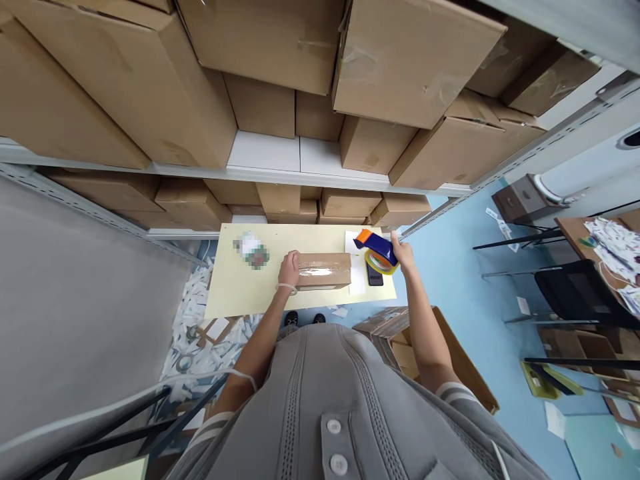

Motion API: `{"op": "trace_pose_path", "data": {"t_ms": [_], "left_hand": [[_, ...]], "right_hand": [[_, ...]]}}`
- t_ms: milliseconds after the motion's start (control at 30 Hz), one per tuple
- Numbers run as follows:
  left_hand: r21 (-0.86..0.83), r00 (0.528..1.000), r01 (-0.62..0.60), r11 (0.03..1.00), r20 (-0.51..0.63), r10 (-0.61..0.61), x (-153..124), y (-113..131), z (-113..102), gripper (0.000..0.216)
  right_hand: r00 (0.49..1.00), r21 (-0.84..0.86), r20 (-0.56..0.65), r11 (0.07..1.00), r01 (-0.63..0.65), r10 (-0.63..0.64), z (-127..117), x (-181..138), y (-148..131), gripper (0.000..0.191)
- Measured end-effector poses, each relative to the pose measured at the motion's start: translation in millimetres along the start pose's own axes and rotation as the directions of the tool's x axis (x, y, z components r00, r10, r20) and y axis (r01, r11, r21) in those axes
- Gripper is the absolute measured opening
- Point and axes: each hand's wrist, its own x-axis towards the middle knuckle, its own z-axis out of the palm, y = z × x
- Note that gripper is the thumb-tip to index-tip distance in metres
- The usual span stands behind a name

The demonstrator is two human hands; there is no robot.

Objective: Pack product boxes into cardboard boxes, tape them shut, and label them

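Note:
A long cardboard box (325, 272) lies on the pale yellow tabletop (240, 293), with shiny clear tape along its top. My left hand (289, 269) grips the box's left end, fingers bent over the edge. To the right of the box, my right hand (403, 253) is closed on the handle of a blue and orange tape dispenser (376, 248), which carries a yellow-rimmed tape roll. The dispenser is held above a dark phone (375, 276) and partly covers it. White paper (357, 275) lies beside and partly behind the box.
A blurred patch (252, 251) hides items at the table's left. Shelves (280, 175) packed with cardboard boxes rise beyond the table. An open carton (440, 347) stands at my right; paper scraps (200, 320) litter the floor at left. A black chair (580, 293) is farther right.

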Motion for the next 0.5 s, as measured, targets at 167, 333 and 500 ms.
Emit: {"op": "trace_pose_path", "data": {"t_ms": [167,333,500], "left_hand": [[-0.018,1.000,0.012,1.000,-0.019,-0.012,-1.2,6.2,-1.5,0.025],[0.046,1.000,-0.006,0.999,0.000,0.006,-2.8,10.4,-2.7,0.029],[0.096,1.000,0.011,0.995,-0.008,-0.010,-4.3,10.8,-3.9,0.030]], "right_hand": [[0.831,0.211,-0.101,0.804,0.555,-0.547,-12.3,4.5,-96.2,0.067],[0.659,0.035,-0.171,0.664,0.747,-0.732,-0.6,28.9,-202.6,0.054],[0.603,-0.177,-0.193,0.632,0.755,-0.774,28.0,60.9,-273.1,0.045]]}}
